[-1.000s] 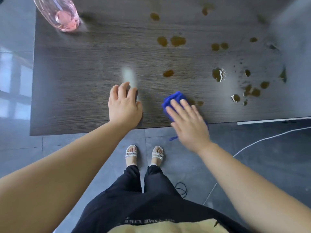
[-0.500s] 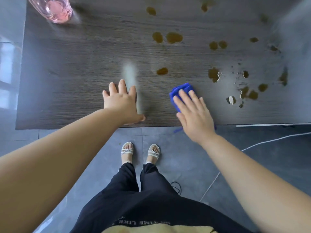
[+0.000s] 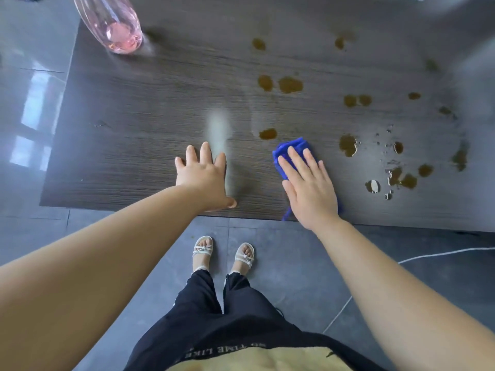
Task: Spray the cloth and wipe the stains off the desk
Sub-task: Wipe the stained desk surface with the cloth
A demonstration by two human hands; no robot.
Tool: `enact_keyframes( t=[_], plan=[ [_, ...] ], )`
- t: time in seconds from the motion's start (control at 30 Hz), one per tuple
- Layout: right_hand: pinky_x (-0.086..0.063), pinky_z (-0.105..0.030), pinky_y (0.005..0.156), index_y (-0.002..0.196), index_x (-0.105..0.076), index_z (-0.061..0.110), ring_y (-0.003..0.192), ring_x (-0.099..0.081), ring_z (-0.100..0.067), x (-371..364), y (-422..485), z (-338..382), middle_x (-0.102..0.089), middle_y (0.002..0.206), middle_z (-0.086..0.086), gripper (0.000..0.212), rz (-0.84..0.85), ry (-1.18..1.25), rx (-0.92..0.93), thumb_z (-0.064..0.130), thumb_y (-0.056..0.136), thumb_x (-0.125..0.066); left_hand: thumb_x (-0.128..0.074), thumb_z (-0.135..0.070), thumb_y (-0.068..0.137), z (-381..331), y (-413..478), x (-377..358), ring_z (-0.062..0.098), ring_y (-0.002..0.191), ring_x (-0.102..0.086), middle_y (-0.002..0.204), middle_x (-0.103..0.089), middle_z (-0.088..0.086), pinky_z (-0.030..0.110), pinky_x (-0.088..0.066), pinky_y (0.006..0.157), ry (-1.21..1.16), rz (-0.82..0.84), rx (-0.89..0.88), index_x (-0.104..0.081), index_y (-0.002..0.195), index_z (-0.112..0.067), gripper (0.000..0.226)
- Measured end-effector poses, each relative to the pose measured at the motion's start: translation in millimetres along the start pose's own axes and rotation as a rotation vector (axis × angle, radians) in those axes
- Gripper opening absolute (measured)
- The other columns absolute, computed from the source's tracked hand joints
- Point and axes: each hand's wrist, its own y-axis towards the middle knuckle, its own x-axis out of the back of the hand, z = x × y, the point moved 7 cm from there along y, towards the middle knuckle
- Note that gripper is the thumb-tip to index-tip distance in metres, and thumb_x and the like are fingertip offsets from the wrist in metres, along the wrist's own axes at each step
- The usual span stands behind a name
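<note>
As the right hand (image 3: 308, 188) pushes away from the front edge, the cloth (image 3: 290, 149) slides with it across the desk (image 3: 128, 135). It now lies just short of the nearest stain (image 3: 267, 133), which a second ago stood clearly apart from it. The fingers of this hand are straight and together and the palm presses the cloth flat; nothing is pinched. A corner of the cloth trails over the front edge below the wrist.

By contrast, the left hand (image 3: 203, 175) lies flat on bare wood near the front edge with fingers spread, bracing as before and holding nothing. Two small spots seen earlier beside the cloth no longer show; whether they are wiped away or covered by the hand cannot be told.

Remaining stains (image 3: 290, 84) dot the middle and right of the desk. The bottle (image 3: 112, 25) stands at the far left corner, untouched. Wiping appears to be at an early stage, with the nearest stain the likely next target.
</note>
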Motion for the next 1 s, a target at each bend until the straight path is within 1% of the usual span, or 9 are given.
enact_keyframes(
  t=[0.13,0.3,0.37,0.47,0.57,0.63,0.8,0.87,1.0],
  plan=[
    [-0.009,-0.048,0.116,0.15,-0.022,0.02,0.146,-0.01,-0.031,-2.5,57.1,15.6,-0.015,0.159,-0.003,0.054,-0.004,-0.003,-0.274,0.039,0.101,-0.029,-0.067,-0.064,0.068,-0.5,-0.2,1.3,0.042,0.138,-0.007,0.152,-0.004,0.015,0.056,-0.016,0.112,-0.012,-0.005,0.003,-0.019,0.143,-0.017,0.1],
    [-0.03,-0.051,0.109,0.141,-0.044,0.016,0.137,-0.035,-0.033,-11.6,9.1,51.8,-0.038,0.15,-0.005,0.053,0.061,-0.046,0.211,0.037,0.093,-0.034,-0.069,-0.064,0.067,1.1,0.0,-0.3,0.041,0.138,-0.006,0.152,-0.004,0.014,0.056,-0.016,0.112,-0.033,-0.009,0.007,-0.018,0.143,-0.018,0.103],
    [-0.031,-0.051,0.108,0.141,-0.044,0.017,0.136,-0.035,-0.031,-8.0,-12.0,28.5,-0.039,0.149,-0.004,0.051,0.086,-0.063,0.265,0.035,0.094,-0.034,-0.069,-0.064,0.067,1.5,0.5,0.6,0.042,0.138,-0.006,0.152,-0.004,0.014,0.056,-0.016,0.112,-0.03,-0.007,0.001,-0.018,0.144,-0.018,0.103],
    [-0.03,-0.054,0.109,0.143,-0.04,0.017,0.139,-0.031,-0.034,1.4,10.2,-0.6,-0.035,0.152,-0.006,0.051,0.057,-0.047,0.085,0.035,0.096,-0.032,-0.068,-0.065,0.067,2.2,0.0,0.9,0.042,0.139,-0.004,0.153,-0.003,0.014,0.056,-0.016,0.112,-0.032,0.004,0.001,-0.016,0.144,-0.019,0.104],
    [-0.007,-0.048,0.116,0.151,-0.017,0.021,0.146,-0.006,-0.029,2.7,62.6,5.6,-0.009,0.16,-0.002,0.053,0.051,-0.02,-0.219,0.038,0.102,-0.028,-0.067,-0.064,0.068,1.6,-1.0,0.8,0.041,0.14,-0.002,0.153,-0.001,0.014,0.057,-0.014,0.113,-0.034,0.024,0.001,-0.014,0.145,-0.019,0.104],
    [-0.001,-0.045,0.116,0.152,-0.012,0.022,0.147,-0.001,-0.028,0.9,81.6,29.1,-0.004,0.16,0.0,0.055,0.044,-0.008,-0.246,0.039,0.102,-0.026,-0.067,-0.064,0.069,2.2,-1.5,0.2,0.04,0.14,-0.001,0.154,0.0,0.013,0.056,-0.013,0.113,-0.035,0.025,0.007,-0.013,0.146,-0.019,0.105],
    [-0.026,-0.051,0.11,0.143,-0.041,0.02,0.139,-0.032,-0.032,-7.6,36.2,61.1,-0.035,0.152,-0.003,0.052,0.054,-0.034,0.262,0.036,0.094,-0.033,-0.067,-0.066,0.067,3.6,-1.5,-0.3,0.04,0.14,-0.003,0.154,-0.001,0.014,0.055,-0.014,0.113,-0.03,-0.004,0.0,-0.012,0.147,-0.019,0.107],
    [-0.031,-0.051,0.107,0.141,-0.045,0.021,0.135,-0.038,-0.031,-6.1,20.9,34.8,-0.04,0.149,-0.002,0.051,0.071,-0.069,0.331,0.035,0.092,-0.035,-0.066,-0.067,0.067,3.8,-1.3,-0.7,0.04,0.14,-0.003,0.154,-0.001,0.014,0.054,-0.014,0.114,-0.024,-0.008,-0.005,-0.011,0.147,-0.019,0.108],
    [-0.019,-0.052,0.114,0.148,-0.031,0.021,0.143,-0.02,-0.031,5.3,53.2,1.0,-0.024,0.156,-0.003,0.052,0.05,-0.034,0.003,0.037,0.099,-0.025,-0.065,-0.068,0.067,5.6,-1.6,-1.1,0.039,0.14,-0.003,0.155,-0.001,0.013,0.052,-0.013,0.114,-0.03,-0.022,-0.005,-0.012,0.147,-0.02,0.107]
  ],
)
